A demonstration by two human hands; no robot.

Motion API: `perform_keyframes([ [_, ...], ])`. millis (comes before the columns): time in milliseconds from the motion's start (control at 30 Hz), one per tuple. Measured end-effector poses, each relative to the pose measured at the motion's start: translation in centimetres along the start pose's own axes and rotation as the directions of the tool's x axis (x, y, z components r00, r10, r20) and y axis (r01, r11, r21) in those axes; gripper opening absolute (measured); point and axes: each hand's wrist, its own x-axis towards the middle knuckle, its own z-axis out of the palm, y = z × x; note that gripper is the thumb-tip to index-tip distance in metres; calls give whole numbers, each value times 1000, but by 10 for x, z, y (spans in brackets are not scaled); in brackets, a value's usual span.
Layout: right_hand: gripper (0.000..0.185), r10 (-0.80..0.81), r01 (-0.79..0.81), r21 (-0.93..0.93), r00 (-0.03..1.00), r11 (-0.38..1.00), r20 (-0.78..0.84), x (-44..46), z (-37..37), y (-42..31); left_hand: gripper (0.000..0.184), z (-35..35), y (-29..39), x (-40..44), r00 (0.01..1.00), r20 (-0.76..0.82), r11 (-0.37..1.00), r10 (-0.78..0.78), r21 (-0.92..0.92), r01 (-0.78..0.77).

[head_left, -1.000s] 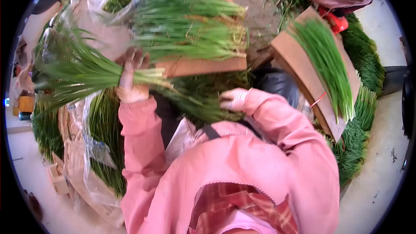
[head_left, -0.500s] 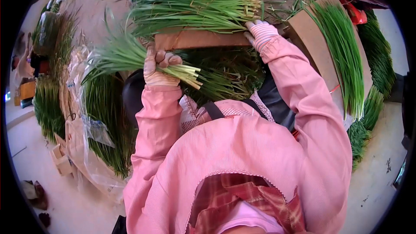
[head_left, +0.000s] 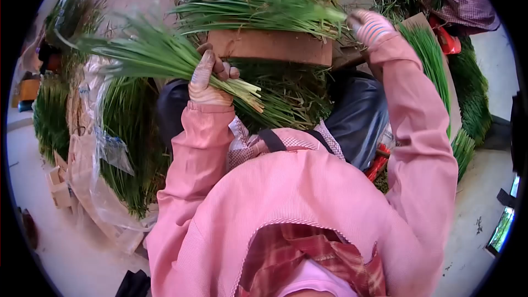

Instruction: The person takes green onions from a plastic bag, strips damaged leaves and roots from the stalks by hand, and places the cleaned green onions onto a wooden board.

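My left hand (head_left: 210, 80), in a striped glove, is closed around a bundle of long green stalks (head_left: 148, 55); their pale cut ends stick out to the right and the leaves fan out to the left. At the right edge of a big pile of green stalks (head_left: 247, 0), my right hand (head_left: 371, 26) is closed on the pale ends of a few stalks, which look blurred. The pile lies on a brown board (head_left: 269, 47) in front of me.
A second board (head_left: 418, 21) at the right bears green stalks (head_left: 432, 58). Loose leaves (head_left: 286, 88) lie below the front board. More bunches (head_left: 129, 132) and clear plastic (head_left: 113, 154) are at left. A checked cloth (head_left: 462, 5) is at top right.
My left hand came in from the left with its bundle. My right hand rose from near my lap to the pile's edge, then moved further right, closed on a few stalks.
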Motion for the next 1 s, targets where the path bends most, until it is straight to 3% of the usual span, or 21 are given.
perform_keyframes([
  [100,19,173,-112,504,982,856,-74,-10,-19,-8,25,18,-6,-14,997,-68,998,22,54,-18],
  [167,20,-25,133,465,972,875,-232,-6,5,11,21,32,-13,-22,999,-39,998,3,70,0],
  [233,24,-6,66,394,988,917,-153,-24,18,-5,19,40,-22,-28,990,-130,995,-52,82,63],
  [300,21,-44,152,444,968,883,-245,-44,54,-4,16,43,-31,-36,978,-162,981,-132,123,153],
  [367,19,-12,61,361,991,931,-136,-62,76,-4,15,39,-40,-38,965,-212,966,-153,172,191],
  [400,15,77,-39,425,994,904,-74,-74,75,-16,16,35,-43,-37,953,-223,958,-205,155,243],
  [500,19,48,26,718,995,696,-83,-96,90,-31,21,33,-56,-40,925,-292,896,-245,295,331],
  [567,28,-43,231,700,960,676,-275,-106,109,-33,18,37,-68,-38,886,-372,850,-275,337,405],
  [667,32,-186,365,548,916,753,-355,-128,98,-57,20,40,-80,-32,843,-456,813,-285,351,464],
  [700,30,-310,488,427,853,762,-421,-131,95,-61,22,46,-72,-29,784,-508,705,-357,404,583],
  [800,26,-421,585,441,805,680,-418,-143,88,-76,23,25,-77,-18,778,-396,755,-489,255,604],
  [833,33,-452,550,537,834,640,-316,-145,88,-75,21,21,-78,-17,833,-269,812,-483,219,541],
  [900,46,-366,136,954,930,269,-29,-157,95,-71,19,24,-69,-24,822,-318,804,-472,227,550],
  [933,58,-378,-196,980,905,33,194,-156,96,-62,22,18,-66,-22,814,-283,800,-507,197,567],
  [967,55,-328,-417,878,885,-236,331,-148,119,-51,22,15,-66,-21,812,-287,794,-509,207,571],
  [1000,53,-335,-427,890,872,-161,358,-146,112,-47,24,13,-66,-21,849,-234,820,-474,235,522],
])
